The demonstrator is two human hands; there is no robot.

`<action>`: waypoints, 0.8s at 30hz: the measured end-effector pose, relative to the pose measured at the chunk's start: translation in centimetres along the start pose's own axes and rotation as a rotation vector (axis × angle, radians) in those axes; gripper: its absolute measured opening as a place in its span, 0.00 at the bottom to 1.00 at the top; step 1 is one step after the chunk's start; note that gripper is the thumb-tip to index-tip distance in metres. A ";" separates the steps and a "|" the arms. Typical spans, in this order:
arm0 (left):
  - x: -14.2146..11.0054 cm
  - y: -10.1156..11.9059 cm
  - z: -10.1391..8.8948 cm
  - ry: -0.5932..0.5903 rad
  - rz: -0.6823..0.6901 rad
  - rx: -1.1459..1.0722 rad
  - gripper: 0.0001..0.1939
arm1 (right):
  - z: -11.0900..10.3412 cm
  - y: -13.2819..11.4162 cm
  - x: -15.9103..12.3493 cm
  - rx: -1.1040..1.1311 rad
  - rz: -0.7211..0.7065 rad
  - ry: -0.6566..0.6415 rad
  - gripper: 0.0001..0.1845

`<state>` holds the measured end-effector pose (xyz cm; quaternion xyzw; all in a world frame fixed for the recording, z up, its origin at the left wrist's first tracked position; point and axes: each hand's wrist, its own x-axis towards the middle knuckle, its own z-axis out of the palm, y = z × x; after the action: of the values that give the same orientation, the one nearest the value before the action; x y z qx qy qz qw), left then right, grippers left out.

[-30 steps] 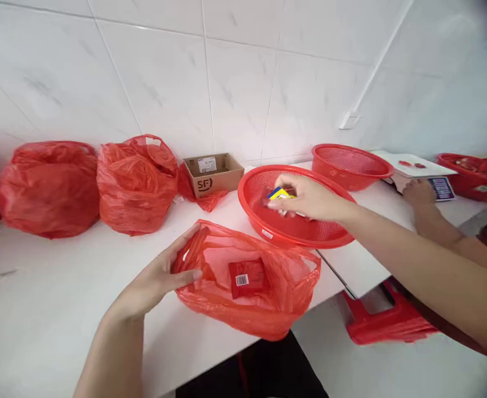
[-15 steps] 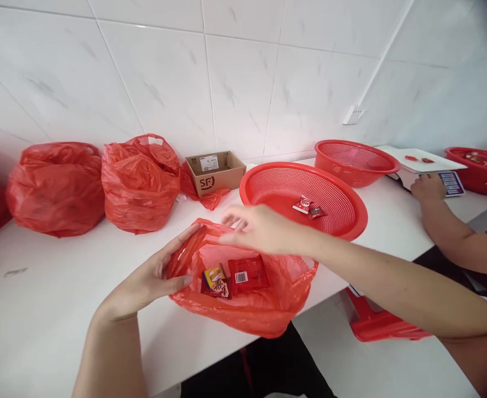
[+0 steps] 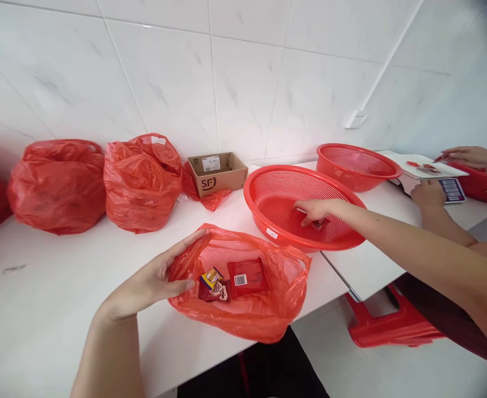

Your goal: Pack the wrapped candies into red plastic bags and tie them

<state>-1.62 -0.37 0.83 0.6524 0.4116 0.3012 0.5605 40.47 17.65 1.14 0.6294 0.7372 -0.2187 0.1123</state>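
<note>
A red plastic bag (image 3: pixel 276 309) stands open on the white table. My left hand (image 3: pixel 160 279) grips its left rim, thumb inside and fingers along the outer side. Inside lie a red packet with a barcode (image 3: pixel 248 275), a dark red packet with white characters (image 3: pixel 215 291) and a small yellow-and-blue packet (image 3: pixel 211 277). My right hand (image 3: pixel 315 211) reaches into a red perforated basket (image 3: pixel 263 190), its fingers closed on a small snack packet (image 3: pixel 302 210) mostly hidden by them. Under the palm another small dark red packet (image 3: pixel 320 224) shows in part.
Two full red bags (image 3: pixel 141 185) and a cardboard box (image 3: pixel 222 179) stand along the wall. Behind my basket is a second red basket (image 3: pixel 357 166). At right, a co-worker's hands (image 3: pixel 429 193) are at a white scale (image 3: pixel 450 168) bearing small packets. A red stool (image 3: pixel 376 326) stands below.
My right hand has moved from above the bag into the basket, onto the packets there. My left hand stays on the bag's rim. A co-worker's other hand has appeared by the scale.
</note>
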 end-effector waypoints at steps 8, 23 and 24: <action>0.1 0.2 0.2 0.011 0.026 -0.029 0.40 | -2.0 -3.7 -2.8 0.200 -0.157 0.043 0.16; -0.3 0.5 0.2 0.070 0.073 -0.040 0.42 | -0.8 -13.1 -8.4 0.156 -0.530 0.473 0.19; -0.4 0.6 0.2 0.064 0.077 -0.041 0.42 | -1.4 -11.3 -7.4 0.034 -0.427 0.450 0.22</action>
<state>-1.49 -0.81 1.38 0.6462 0.3977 0.3519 0.5481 30.97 10.51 7.69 0.4948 0.8552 -0.1047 -0.1129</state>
